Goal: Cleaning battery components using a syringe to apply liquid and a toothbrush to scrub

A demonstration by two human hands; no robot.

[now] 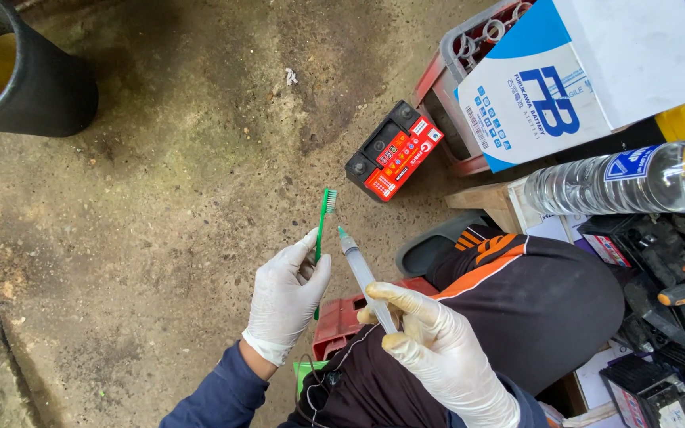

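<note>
My left hand [285,299], in a white glove, grips a green toothbrush [324,222] upright, bristles at the top. My right hand [438,349], also gloved, holds a clear syringe [362,277] with a green tip pointing up toward the brush head. The two tips stand a little apart. Both hands hover above my knee in black trousers with orange stripes [533,293]. A small black and red battery [394,150] lies on the concrete ground beyond the hands.
A black rubber tub [33,79] stands at the top left. At the right are a white and blue carton [588,71], a clear water bottle [628,181], a red crate [445,95], several batteries and tools [667,317], and a red block [338,321] under my hands.
</note>
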